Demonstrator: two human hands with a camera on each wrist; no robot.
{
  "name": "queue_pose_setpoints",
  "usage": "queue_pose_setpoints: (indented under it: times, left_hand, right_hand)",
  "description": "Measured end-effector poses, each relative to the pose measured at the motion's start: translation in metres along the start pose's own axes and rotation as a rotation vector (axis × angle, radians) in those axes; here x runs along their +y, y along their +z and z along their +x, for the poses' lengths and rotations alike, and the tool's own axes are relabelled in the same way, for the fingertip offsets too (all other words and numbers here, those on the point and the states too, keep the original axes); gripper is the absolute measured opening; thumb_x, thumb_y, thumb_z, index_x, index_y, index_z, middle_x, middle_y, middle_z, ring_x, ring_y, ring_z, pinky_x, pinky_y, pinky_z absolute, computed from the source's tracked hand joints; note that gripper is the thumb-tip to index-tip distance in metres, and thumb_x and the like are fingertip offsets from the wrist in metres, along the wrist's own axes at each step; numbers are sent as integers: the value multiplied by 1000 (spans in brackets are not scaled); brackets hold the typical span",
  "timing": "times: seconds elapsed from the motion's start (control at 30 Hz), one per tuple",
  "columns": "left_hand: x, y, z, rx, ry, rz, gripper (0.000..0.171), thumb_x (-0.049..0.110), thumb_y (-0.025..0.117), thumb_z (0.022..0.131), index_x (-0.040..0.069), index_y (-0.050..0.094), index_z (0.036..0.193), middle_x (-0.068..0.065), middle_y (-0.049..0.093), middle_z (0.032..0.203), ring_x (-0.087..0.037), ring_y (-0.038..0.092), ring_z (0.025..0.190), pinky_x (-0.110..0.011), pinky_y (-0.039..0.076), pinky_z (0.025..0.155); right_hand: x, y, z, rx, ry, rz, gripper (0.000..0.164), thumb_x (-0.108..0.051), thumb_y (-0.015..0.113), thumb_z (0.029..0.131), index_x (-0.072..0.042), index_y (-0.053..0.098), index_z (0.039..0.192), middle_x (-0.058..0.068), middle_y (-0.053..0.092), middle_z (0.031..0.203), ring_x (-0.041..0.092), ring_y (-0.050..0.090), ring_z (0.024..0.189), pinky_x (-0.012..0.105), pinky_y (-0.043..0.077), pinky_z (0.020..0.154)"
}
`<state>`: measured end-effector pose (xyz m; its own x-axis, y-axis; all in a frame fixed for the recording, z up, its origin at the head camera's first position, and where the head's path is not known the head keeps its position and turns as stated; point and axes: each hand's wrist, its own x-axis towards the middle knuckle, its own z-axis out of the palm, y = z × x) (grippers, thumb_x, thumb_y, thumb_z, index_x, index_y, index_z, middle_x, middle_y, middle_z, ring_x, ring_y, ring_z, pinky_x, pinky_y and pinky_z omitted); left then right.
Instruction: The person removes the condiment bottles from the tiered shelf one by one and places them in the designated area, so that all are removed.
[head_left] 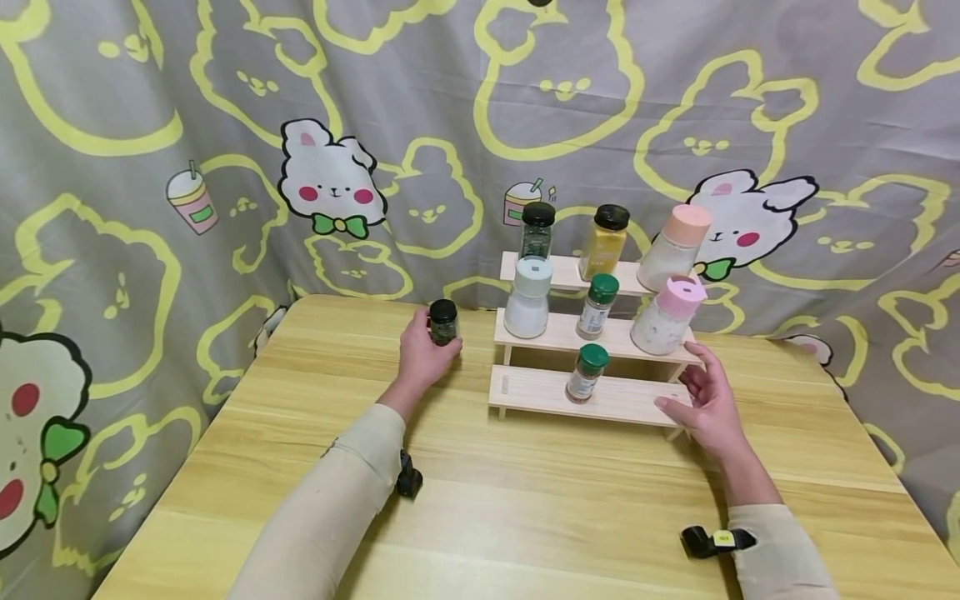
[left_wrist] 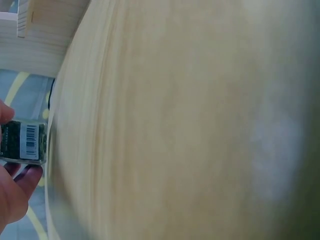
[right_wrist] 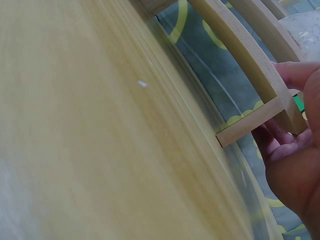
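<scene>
My left hand (head_left: 427, 352) grips a small glass spice jar (head_left: 444, 323) with a black lid and dark green contents, left of the rack. In the left wrist view, a barcode label shows on that spice jar (left_wrist: 26, 142). At the right end of the three-tier wooden rack (head_left: 536, 397), my right hand (head_left: 712, 410) holds the lowest shelf, thumb on top and fingers around the end. The right wrist view shows this hand (right_wrist: 295, 165) at the shelf's end, beside a wooden leg (right_wrist: 250, 122). Some of its fingertips are hidden behind the wood.
A green-lidded jar (head_left: 583, 375) stands on the bottom shelf. The middle shelf bears a white-lidded shaker (head_left: 528, 304), a green-lidded jar (head_left: 597, 308) and a pink-lidded shaker (head_left: 666, 321). On top are a black-lidded jar (head_left: 536, 237), a yellow-filled jar (head_left: 604, 246) and a peach-lidded shaker (head_left: 675, 250).
</scene>
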<state>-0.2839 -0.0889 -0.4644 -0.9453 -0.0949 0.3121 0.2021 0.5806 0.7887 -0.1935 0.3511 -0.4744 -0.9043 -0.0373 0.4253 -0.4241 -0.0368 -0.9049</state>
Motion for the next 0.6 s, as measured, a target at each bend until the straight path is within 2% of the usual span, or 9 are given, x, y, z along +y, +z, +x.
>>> queue_pose_setpoints:
  times: [0.23,0.6]
  left_hand:
    - [-2,0,1,1,6,-4,54,17,80,83,3,50,125,-15,59,112,-33,56,105,-46,47,91]
    - [-5,2,1,-4,-12,2,60,17,80,82,4,49,132,-16,59,116,-32,55,107,-46,47,92]
  right_hand:
    - [0,0,0,7,0,-2,99,36,63,67,-5,33,152,6,57,130,21,53,116,23,41,100]
    - [0,1,1,-5,-6,7,99,37,63,67,-4,32,152,6,59,127,19,55,114,23,45,96]
